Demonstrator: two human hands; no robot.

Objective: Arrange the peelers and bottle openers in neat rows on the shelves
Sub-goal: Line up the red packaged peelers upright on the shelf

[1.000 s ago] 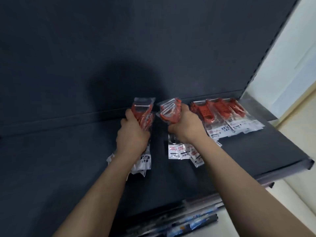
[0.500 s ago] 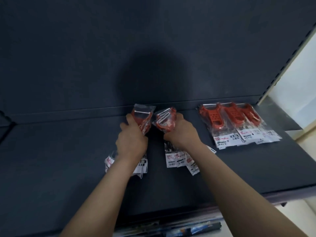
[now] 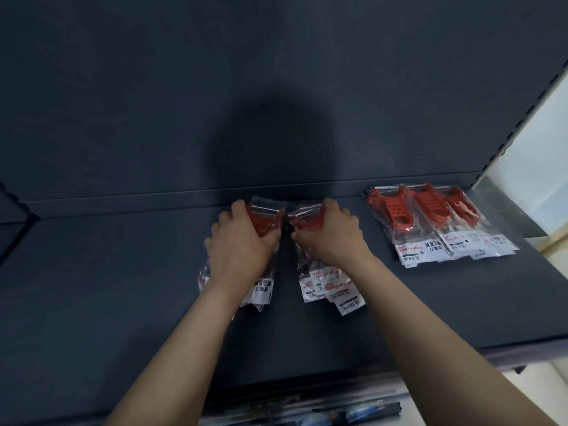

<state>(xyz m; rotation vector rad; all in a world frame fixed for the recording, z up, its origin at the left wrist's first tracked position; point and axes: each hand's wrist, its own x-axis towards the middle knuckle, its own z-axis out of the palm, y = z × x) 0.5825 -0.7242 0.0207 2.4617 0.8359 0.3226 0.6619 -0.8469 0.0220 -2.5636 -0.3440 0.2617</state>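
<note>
While both hands bear down on their loads, the trouble I would watch for is the slick plastic. The left hand (image 3: pixel 242 253) has its grip clamped over a bundle of bagged red peelers (image 3: pixel 265 224), fingers curled round the far end. The right hand (image 3: pixel 332 238) has its grip clamped the same way on a second bundle (image 3: pixel 333 290).

Both bundles lie on the dark shelf (image 3: pixel 123 287), to the left of the fanned stack of peelers (image 3: pixel 430 222). The second bundle is the nearer to that stack, though clear of it. The far ends of the two bundles come very close; I cannot tell whether they touch.

The white label ends of the second bundle splay out unevenly, so I judge the bags will slide over one another once the pressure lifts, and the row will go ragged. If the close ends do catch, moving one bundle may drag the other askew. A careless shove towards the fanned stack could ride up on its edge and upset the tidy overlap there. Both bundles also reach nearer the shelf's front edge than the stack does, so the rows may end up out of line.
</note>
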